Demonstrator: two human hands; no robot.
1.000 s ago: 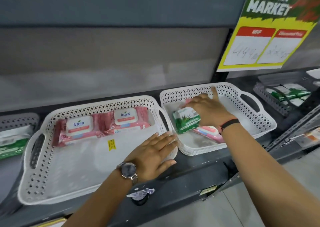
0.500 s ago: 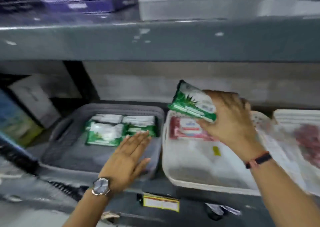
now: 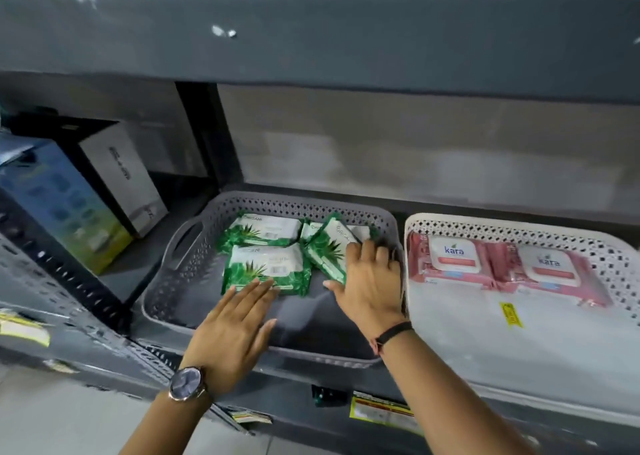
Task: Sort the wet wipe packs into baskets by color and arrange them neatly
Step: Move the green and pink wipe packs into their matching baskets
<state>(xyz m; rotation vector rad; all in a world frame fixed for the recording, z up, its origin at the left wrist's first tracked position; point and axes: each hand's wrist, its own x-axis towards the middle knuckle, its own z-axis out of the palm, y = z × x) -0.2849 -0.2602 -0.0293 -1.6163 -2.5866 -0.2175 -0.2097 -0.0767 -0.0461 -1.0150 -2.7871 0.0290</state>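
Note:
A grey basket [image 3: 180,274] on the shelf holds several green wet wipe packs. Two lie flat at its left: a rear pack [image 3: 263,231] and a front pack [image 3: 266,267]. My right hand [image 3: 372,286] grips a tilted green pack [image 3: 327,248] at the basket's right side, partly over another green pack behind it. My left hand [image 3: 232,330] hovers flat, fingers spread, over the basket's front, its fingertips at the front pack's near edge. To the right, a white basket [image 3: 519,226] holds two pink packs [image 3: 450,260] [image 3: 550,271] side by side along its back.
An upper grey shelf [image 3: 311,38] overhangs the baskets. Boxes [image 3: 69,201] stand on the shelf to the left, behind a black upright post [image 3: 207,135]. Price labels [image 3: 381,409] hang on the shelf's front edge.
My right hand has carried the green pack from mid-air over the white basket down into the grey basket. My left hand stays near the grey basket's front.

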